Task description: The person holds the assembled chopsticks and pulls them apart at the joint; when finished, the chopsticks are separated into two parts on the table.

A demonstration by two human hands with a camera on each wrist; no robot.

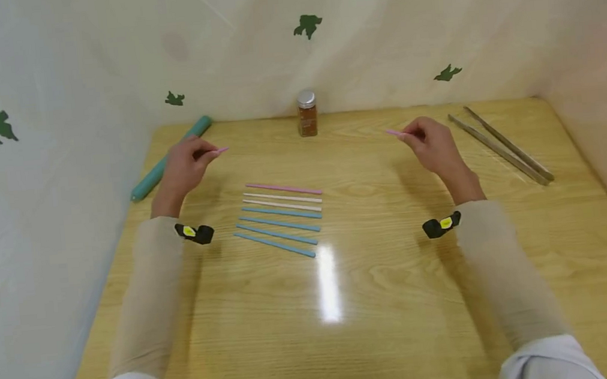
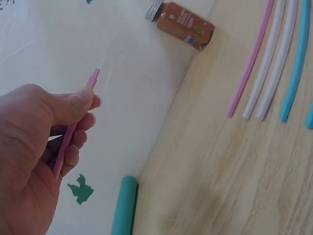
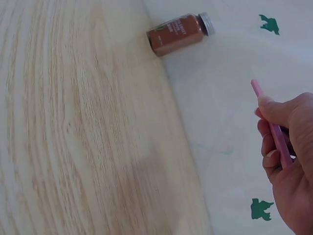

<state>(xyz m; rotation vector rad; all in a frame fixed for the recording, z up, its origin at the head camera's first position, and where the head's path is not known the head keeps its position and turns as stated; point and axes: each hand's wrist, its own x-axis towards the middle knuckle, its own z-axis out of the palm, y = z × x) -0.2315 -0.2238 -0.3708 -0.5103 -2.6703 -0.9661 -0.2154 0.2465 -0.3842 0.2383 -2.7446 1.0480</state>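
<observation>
My left hand (image 1: 186, 165) is raised over the back left of the table, pinching a short pink stick (image 2: 93, 79) between thumb and fingers. That stick's upper end looks stepped, and its lower part runs down into the palm. On the other side, my right hand (image 1: 434, 145) grips another short pink stick (image 3: 279, 142), with its tip poking out past the thumb. Between the hands, nearer the left, a row of thin sticks lies on the table: one pink stick (image 1: 283, 189), two white sticks (image 1: 282, 198) and several blue sticks (image 1: 281, 212).
A small jar (image 1: 307, 120) with reddish-brown contents and a silver lid stands at the table's back edge. Beyond my left hand lies a teal cylinder (image 1: 147, 184). Two long metal bars, like tongs (image 1: 497, 148), lie at right. Pale sheeting (image 1: 248, 56) with green shapes encloses the table.
</observation>
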